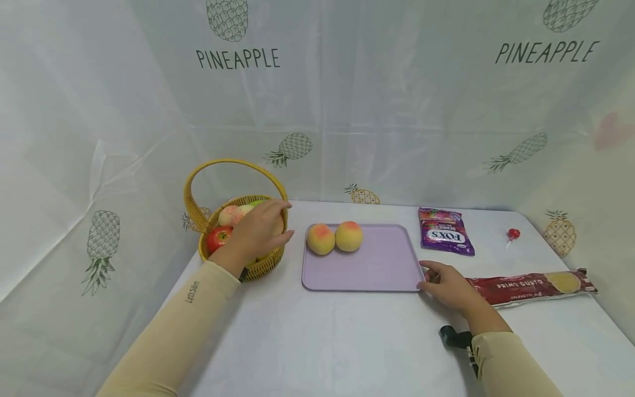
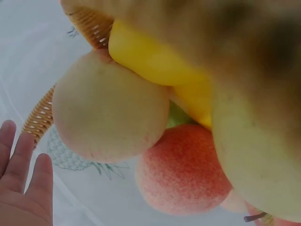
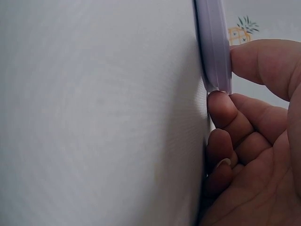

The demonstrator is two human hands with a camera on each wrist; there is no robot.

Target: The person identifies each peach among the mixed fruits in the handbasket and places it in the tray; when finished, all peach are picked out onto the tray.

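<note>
My left hand (image 1: 255, 229) reaches over the yellow wicker basket (image 1: 265, 267) of fruit, thumb and fingers spread. In the left wrist view its fingertips (image 2: 42, 176) are straight, beside a pale peach (image 2: 110, 110). A redder peach (image 2: 183, 172) and something smooth and yellow (image 2: 150, 59) sit close by. A red apple (image 1: 218, 239) lies at the basket's left side. My right hand (image 1: 448, 284) pinches the near right corner of the lilac tray (image 1: 377, 267), thumb (image 3: 263, 63) on the rim and curled fingers at its edge. Two yellow-orange peaches (image 1: 320, 239) stand at the tray's far left.
Right of the tray lies a purple Fox's candy bag (image 1: 446, 231), with a red lollipop (image 1: 513, 234) farther right. A long red pasta packet (image 1: 536, 286) extends beyond my right hand. The basket's tall handle (image 1: 233, 161) arches above the fruit. A pineapple-print curtain (image 1: 347, 110) hangs behind.
</note>
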